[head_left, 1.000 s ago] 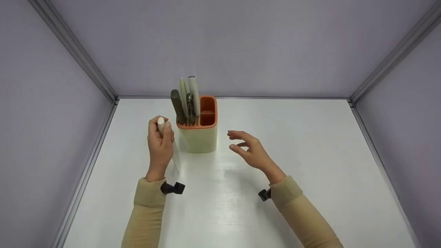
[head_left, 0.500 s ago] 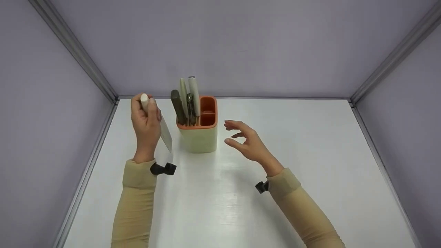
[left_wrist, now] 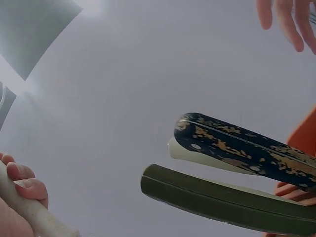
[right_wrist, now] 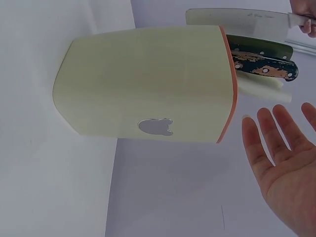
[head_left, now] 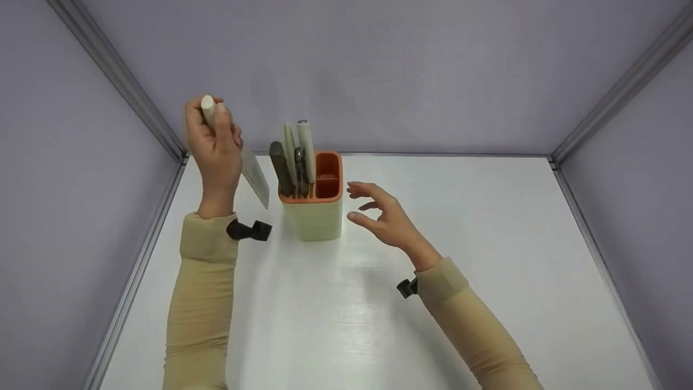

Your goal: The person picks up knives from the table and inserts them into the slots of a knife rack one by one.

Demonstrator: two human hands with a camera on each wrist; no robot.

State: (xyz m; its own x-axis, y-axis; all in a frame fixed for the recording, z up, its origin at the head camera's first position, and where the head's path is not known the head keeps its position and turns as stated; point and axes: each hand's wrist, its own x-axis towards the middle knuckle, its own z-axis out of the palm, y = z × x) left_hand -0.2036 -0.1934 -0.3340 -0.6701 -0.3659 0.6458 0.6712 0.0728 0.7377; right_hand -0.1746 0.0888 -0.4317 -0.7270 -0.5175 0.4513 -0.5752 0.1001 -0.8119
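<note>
My left hand [head_left: 214, 146] grips the pale handle of a cleaver [head_left: 253, 173], raised to the left of the knife block. Its broad blade points down and to the right, and the right wrist view shows the blade [right_wrist: 242, 22] beyond the block. The cream knife block [head_left: 314, 219] has an orange top and stands upright. On its left side sit several knives: a dark green handle [left_wrist: 222, 200], a black-and-tan mottled handle [left_wrist: 247, 148] and pale handles [head_left: 306, 151]. Just right of the block, my right hand [head_left: 387, 216] hovers with relaxed fingers, holding nothing.
Two orange-lined compartments [head_left: 327, 188] show on the right side of the block's top. The white table [head_left: 487, 244] is bounded by grey-lilac walls with metal frame strips at the corners.
My left hand has moved up and to the left with the cleaver, away from the table front. The right hand has shifted slightly forward and left, closer to the block.
</note>
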